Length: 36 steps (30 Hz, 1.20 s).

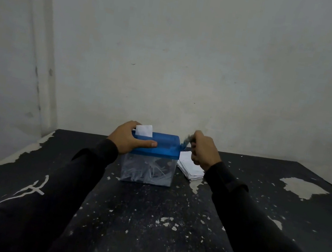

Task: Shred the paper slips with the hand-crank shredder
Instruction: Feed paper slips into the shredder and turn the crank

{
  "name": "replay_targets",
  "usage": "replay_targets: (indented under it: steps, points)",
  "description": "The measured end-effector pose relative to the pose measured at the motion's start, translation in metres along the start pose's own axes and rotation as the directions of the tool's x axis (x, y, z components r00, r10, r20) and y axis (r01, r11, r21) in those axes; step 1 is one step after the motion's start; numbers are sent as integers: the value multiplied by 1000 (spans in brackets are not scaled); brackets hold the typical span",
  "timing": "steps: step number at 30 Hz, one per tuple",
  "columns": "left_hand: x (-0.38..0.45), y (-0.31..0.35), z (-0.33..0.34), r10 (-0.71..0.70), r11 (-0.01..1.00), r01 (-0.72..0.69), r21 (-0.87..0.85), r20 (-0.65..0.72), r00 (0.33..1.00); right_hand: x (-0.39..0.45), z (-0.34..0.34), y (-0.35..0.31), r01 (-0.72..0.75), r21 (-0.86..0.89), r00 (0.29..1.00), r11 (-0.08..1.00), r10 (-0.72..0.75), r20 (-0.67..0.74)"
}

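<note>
A small hand-crank shredder with a blue lid (166, 146) and a clear bin (149, 170) full of white paper strips stands on the black table. A white paper slip (144, 130) sticks up out of the slot in the lid. My left hand (129, 137) grips the lid's left end, thumb along the front. My right hand (203, 151) holds the crank handle (186, 141) at the lid's right side; the handle is blurred. A stack of white paper slips (190, 166) lies on the table just right of the shredder, partly behind my right hand.
The black table (144, 221) has chipped, flaking paint with pale patches, the largest at the right (302, 187). A pale wall rises right behind the table, and another runs along its left edge.
</note>
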<state>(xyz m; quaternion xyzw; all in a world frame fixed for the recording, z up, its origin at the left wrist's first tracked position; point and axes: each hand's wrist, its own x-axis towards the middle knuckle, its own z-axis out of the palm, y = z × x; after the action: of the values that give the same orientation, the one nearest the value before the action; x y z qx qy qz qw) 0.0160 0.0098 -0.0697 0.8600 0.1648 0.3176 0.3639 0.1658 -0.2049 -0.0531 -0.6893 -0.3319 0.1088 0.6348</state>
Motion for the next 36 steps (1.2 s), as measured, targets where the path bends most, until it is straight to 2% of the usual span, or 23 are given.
replay_targets:
  steps: [2,4,8,12,14,16,19,22,25,27,29,32,34,36]
  points:
    - [0,-1,0,-6,1000,6,3,-4,1000,9,-1,-6,-10,47,999,999,8,32]
    - [0,-2,0,-6,1000,6,4,-3,1000,24,1,-4,-6,-1,1000,1000,6,29]
    - [0,0,2,0,1000,0,-2,-4,1000,49,8,13,3,-52,992,999,-10,-127]
    - [-1,1,2,-8,1000,9,13,-11,1000,56,16,28,6,-195,982,981,-42,-185]
    - [-2,2,2,-14,1000,14,6,-14,1000,53,16,40,-34,-340,986,940,-24,-166]
    - [-3,2,2,-12,1000,11,-17,-9,1000,45,14,53,-76,-450,995,890,41,-89]
    - [-4,5,1,-11,999,11,-34,-9,1000,29,9,69,-92,-479,995,873,94,-20]
    - [-3,5,1,-10,999,10,-32,-8,1000,14,6,72,-65,-449,998,891,64,-17]
    - [-3,6,1,-7,1000,7,-24,-9,1000,-2,9,62,-16,-236,999,972,4,-51]
    - [-3,6,2,-1,1000,1,-20,-12,1000,-2,7,50,15,-120,996,993,-26,-90]
    - [-2,5,1,2,1000,-2,-21,-11,1000,3,5,37,42,-50,997,998,-45,-69]
    - [-1,3,0,13,1000,-13,-13,9,1000,14,3,23,165,-75,986,983,-165,17]
    - [0,2,0,11,1000,-11,-3,9,1000,26,2,21,193,-58,980,980,-195,-32]
    - [0,2,0,6,1000,-6,-6,8,1000,40,3,21,135,-58,986,989,-140,-88]
